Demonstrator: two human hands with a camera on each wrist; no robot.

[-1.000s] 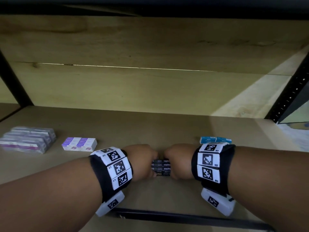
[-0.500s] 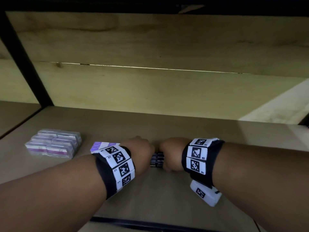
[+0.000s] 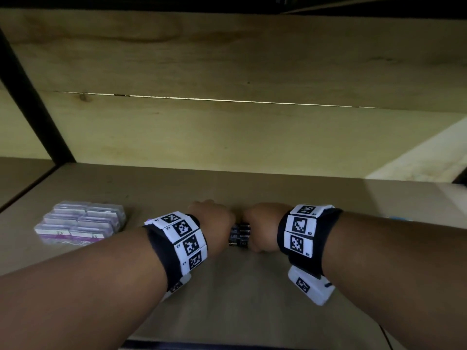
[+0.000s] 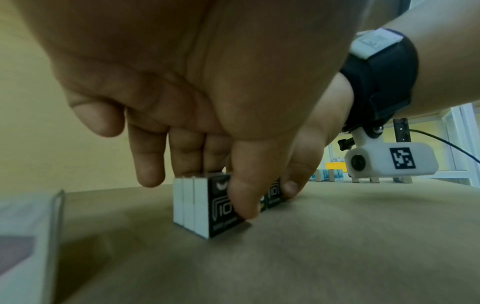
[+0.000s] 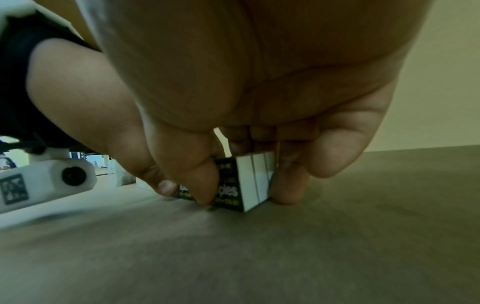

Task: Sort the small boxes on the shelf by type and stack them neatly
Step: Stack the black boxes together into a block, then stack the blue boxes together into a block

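A short row of three black staple boxes point(image 3: 239, 236) with white ends stands on the brown shelf board point(image 3: 252, 299), near its front middle. My left hand point(image 3: 214, 227) grips the row's left end. In the left wrist view its thumb point(image 4: 244, 197) presses the black front face point(image 4: 218, 214) and its fingers curl over the top. My right hand point(image 3: 261, 228) grips the right end. In the right wrist view its thumb point(image 5: 202, 181) lies on the front of the boxes point(image 5: 250, 181) and its fingers wrap behind. The boxes rest on the board.
A clear-wrapped pack of purple boxes point(image 3: 80, 226) lies to the left. A white and purple box point(image 4: 26, 246) sits close beside my left wrist. A blue box point(image 3: 400, 218) peeks out behind my right forearm. A black upright point(image 3: 32, 97) stands at the back left.
Both hands have slid the black boxes left along the shelf, nearer the purple boxes and away from the blue box. Since half a second ago they have barely moved.
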